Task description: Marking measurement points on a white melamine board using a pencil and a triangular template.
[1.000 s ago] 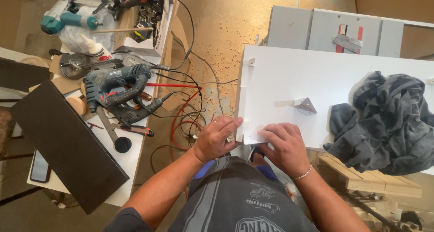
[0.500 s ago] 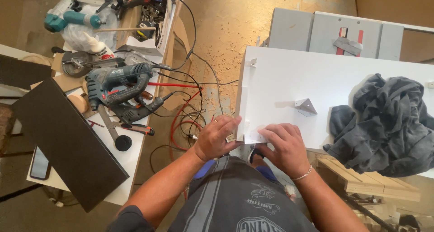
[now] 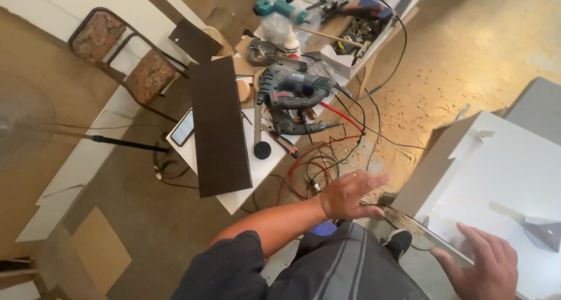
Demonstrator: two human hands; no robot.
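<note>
With the right hand (image 3: 488,265) flat on the white panel (image 3: 502,177), the open, empty left hand (image 3: 350,195) should reach carefully over the cables (image 3: 327,160).

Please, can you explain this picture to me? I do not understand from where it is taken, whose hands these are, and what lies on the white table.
A camera on a person's head looks down at their own bare hands; there is no machine. The left hand is open in the air, holding nothing. The right hand rests flat on a white board. On the white worktable to the left lie a dark wooden panel, a jigsaw, a phone and red and black cables.
</note>
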